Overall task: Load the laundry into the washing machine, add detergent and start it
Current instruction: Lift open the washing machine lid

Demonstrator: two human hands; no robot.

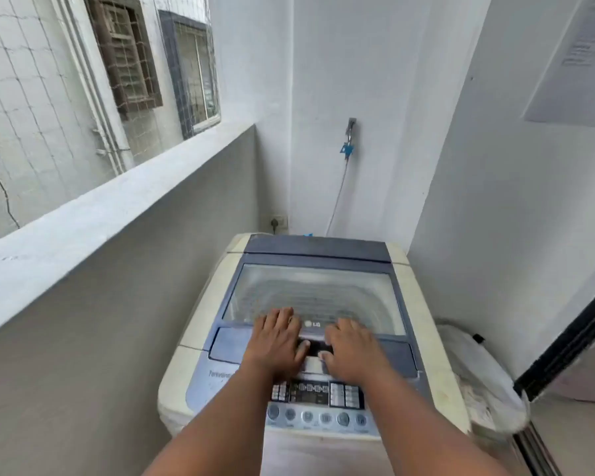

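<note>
A cream and blue top-loading washing machine [200,297] stands in front of me in a narrow balcony corner. Its see-through lid [316,293] lies flat and closed, and the ribbed drum shows through it. My left hand [277,341] and my right hand [352,348] both rest palm-down on the lid's front edge, on either side of the dark handle recess [315,347]. Fingers are spread and hold nothing. The control panel [318,403] with a row of round buttons sits below my wrists. No laundry or detergent is visible.
A grey parapet wall [117,269] runs along the left. A wall tap with a hose [347,146] and a power socket [279,223] are behind the machine. A white bag-like bundle [485,383] lies to the machine's right, next to a dark sliding-door frame [564,345].
</note>
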